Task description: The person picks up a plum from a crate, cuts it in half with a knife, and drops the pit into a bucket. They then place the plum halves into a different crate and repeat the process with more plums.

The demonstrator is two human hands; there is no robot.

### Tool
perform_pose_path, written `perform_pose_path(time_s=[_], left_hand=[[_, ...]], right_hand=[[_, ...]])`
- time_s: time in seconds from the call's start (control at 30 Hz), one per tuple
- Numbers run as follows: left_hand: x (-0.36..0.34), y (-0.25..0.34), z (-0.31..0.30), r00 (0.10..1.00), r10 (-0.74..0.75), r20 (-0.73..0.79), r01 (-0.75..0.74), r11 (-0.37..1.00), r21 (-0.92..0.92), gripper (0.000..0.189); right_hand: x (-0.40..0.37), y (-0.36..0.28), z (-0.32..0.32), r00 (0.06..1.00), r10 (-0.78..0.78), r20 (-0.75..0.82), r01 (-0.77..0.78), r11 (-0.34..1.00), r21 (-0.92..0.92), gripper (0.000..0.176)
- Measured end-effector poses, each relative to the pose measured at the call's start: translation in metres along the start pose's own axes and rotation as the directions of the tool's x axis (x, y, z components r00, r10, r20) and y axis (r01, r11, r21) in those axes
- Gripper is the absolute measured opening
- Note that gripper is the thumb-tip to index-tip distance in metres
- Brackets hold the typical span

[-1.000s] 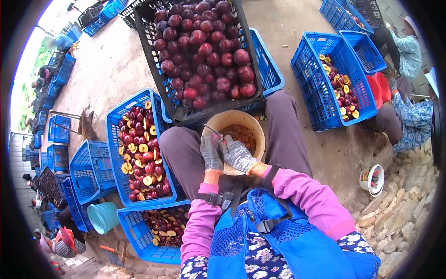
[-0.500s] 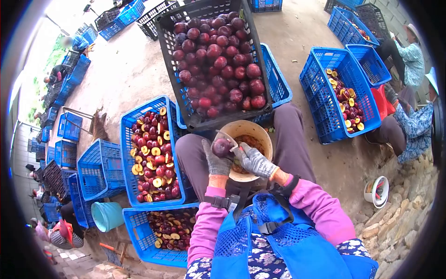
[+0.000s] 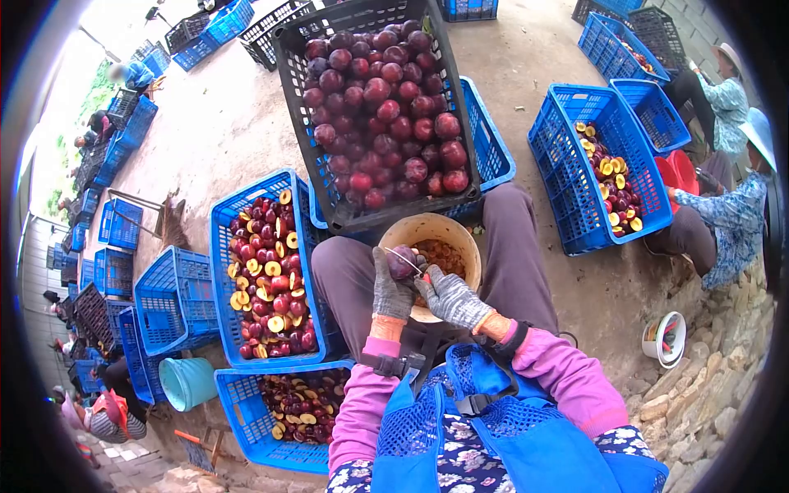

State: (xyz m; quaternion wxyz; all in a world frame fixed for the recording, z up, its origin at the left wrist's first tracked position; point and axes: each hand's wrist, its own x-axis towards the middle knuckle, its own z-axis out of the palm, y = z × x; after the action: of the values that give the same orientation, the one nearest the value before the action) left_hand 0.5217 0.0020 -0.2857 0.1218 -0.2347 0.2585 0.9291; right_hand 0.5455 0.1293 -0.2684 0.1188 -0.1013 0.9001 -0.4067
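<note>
Plum (image 3: 401, 263): dark red, whole, clamped in my left hand (image 3: 390, 289). The gloved fingers are curled tight round its lower half and the top half is exposed. It sits above the near-left rim of the bowl (image 3: 460, 230), over my lap.

Right hand (image 3: 450, 297): gloved, closed into a fist on the knife (image 3: 406, 260). The handle is hidden inside the grip. The thin blade lies across the plum's face and touches it. The two hands are just beside each other, thumbs near.

The bowl is tan and wedged between my thighs (image 3: 509, 246). There's a brown heap of pits (image 3: 444, 256) in the far half.

Black crate (image 3: 411, 210): heaped with whole plums, its near edge touching the bowl's far rim. It rests on an empty-looking blue crate (image 3: 493, 140) that sticks out on its right side.

Left of my left knee is a blue crate of halves (image 3: 220, 271), with yellow cut faces mixed with red skins. A second crate of halves (image 3: 246, 419) sits at its near end, beside my left elbow. The teal bucket (image 3: 185, 382) stands left of that corner.

Off to the right and well apart is another blue crate (image 3: 555, 172), part filled with halves. A seated co-worker (image 3: 723, 218) in a patterned sleeve is at its right edge. A small white pail (image 3: 664, 337) sits on the ground by the stones (image 3: 707, 386), right of my right arm.
</note>
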Motion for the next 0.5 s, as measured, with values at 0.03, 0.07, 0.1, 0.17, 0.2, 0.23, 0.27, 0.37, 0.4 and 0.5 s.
perform_pose_path(time_s=[0.03,0.07,0.1,0.17,0.2,0.23,0.27,0.37,0.4,0.5], left_hand=[[0.001,-0.001,0.0,0.999,0.009,0.031,-0.01,1.0,0.02,0.061],[0.002,-0.003,0.0,1.0,0.007,0.031,-0.007,1.0,0.02,0.061],[0.003,-0.004,-0.002,1.0,-0.004,0.019,0.004,1.0,0.014,0.057],[0.004,-0.006,0.0,1.0,-0.015,0.009,0.015,1.0,0.009,0.053],[0.004,-0.007,0.0,1.0,-0.006,-0.001,0.006,1.0,0.001,0.052],[0.002,-0.007,0.003,1.0,0.003,-0.012,-0.004,1.0,-0.007,0.051],[0.001,-0.006,0.005,1.0,0.002,-0.013,-0.002,1.0,-0.007,0.051],[0.0,-0.003,0.006,1.0,-0.008,-0.019,0.008,1.0,0.027,0.046],[0.001,-0.003,0.005,1.0,0.0,0.012,-0.001,1.0,0.031,0.044],[0.01,-0.005,-0.006,0.997,0.034,0.072,-0.038,0.998,0.052,0.041]], right_hand=[[0.0,-0.001,0.0,1.0,0.026,0.006,-0.026,1.0,0.002,0.032],[0.0,-0.002,0.0,1.0,0.028,0.005,-0.028,1.0,0.003,0.032],[-0.001,-0.004,-0.001,0.999,0.052,0.006,-0.051,0.997,-0.051,0.031],[-0.001,-0.009,-0.006,0.997,0.075,0.003,-0.074,0.992,-0.105,0.031],[-0.002,-0.012,-0.009,0.999,0.031,0.021,-0.028,0.99,-0.137,0.03],[-0.002,-0.014,-0.01,0.999,-0.012,0.041,0.019,0.986,-0.168,0.03],[-0.001,-0.012,-0.008,0.999,-0.01,0.041,0.017,0.986,-0.168,0.03],[0.001,-0.009,-0.004,0.99,0.112,0.081,-0.1,0.985,-0.138,0.031],[0.001,-0.009,-0.003,0.996,0.034,0.077,-0.022,0.987,-0.158,0.031],[0.003,-0.01,0.002,0.998,0.006,0.061,0.003,0.988,-0.151,0.031]])
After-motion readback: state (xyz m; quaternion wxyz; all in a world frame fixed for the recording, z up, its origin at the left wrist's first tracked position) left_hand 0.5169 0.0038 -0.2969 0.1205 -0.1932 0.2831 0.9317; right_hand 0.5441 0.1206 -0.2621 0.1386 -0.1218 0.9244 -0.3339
